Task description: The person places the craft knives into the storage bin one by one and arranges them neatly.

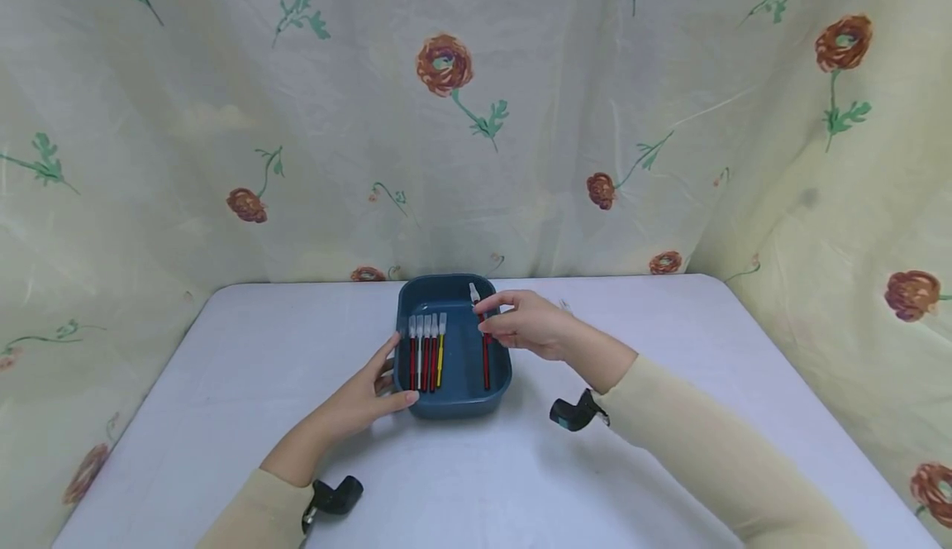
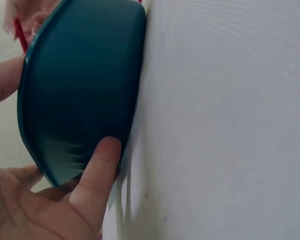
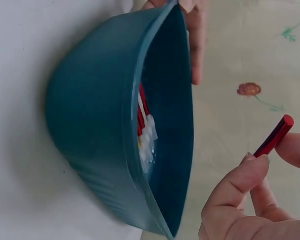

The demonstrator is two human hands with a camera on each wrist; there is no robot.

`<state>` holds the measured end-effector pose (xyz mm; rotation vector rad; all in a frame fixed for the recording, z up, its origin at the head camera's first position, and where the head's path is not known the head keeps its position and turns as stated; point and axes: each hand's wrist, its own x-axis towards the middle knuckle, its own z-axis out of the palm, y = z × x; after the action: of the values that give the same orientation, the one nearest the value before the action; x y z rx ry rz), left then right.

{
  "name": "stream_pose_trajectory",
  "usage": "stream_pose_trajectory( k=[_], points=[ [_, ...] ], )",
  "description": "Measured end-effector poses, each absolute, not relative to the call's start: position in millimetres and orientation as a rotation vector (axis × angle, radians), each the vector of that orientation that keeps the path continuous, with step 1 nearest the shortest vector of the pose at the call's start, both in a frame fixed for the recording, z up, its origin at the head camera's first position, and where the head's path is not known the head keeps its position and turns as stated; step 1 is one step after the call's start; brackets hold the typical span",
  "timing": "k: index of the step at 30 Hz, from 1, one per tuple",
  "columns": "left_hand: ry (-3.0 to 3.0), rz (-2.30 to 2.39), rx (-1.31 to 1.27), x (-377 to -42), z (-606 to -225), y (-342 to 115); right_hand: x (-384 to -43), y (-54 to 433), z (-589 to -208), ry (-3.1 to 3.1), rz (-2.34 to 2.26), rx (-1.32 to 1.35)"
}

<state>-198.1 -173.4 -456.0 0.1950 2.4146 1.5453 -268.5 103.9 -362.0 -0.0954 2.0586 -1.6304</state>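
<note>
A dark blue plastic tray stands on the table. In the head view, several slim pencils with clear caps lie side by side along its left part, mostly red or dark, one yellow. My left hand holds the tray's left side, thumb at the near corner and a fingertip at the rim; the left wrist view shows these fingers against the outer wall. Over the tray's right side, my right hand pinches a red pencil with a dark stripe between thumb and fingers; its clear cap points away from me.
The white table carries the tray near its far edge. Behind and beside it hangs a flowered curtain. A small clear item shows partly behind the right wrist; its kind is unclear. Black camera mounts sit at both wrists.
</note>
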Motion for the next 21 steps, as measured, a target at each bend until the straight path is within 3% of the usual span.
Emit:
stream_pose_trajectory(
  k=[21],
  points=[
    [2.361,1.580,0.225,-197.6,-456.5,-175.2,-277.9,64.1,-396.2,2.149,-1.475,-0.129]
  ],
)
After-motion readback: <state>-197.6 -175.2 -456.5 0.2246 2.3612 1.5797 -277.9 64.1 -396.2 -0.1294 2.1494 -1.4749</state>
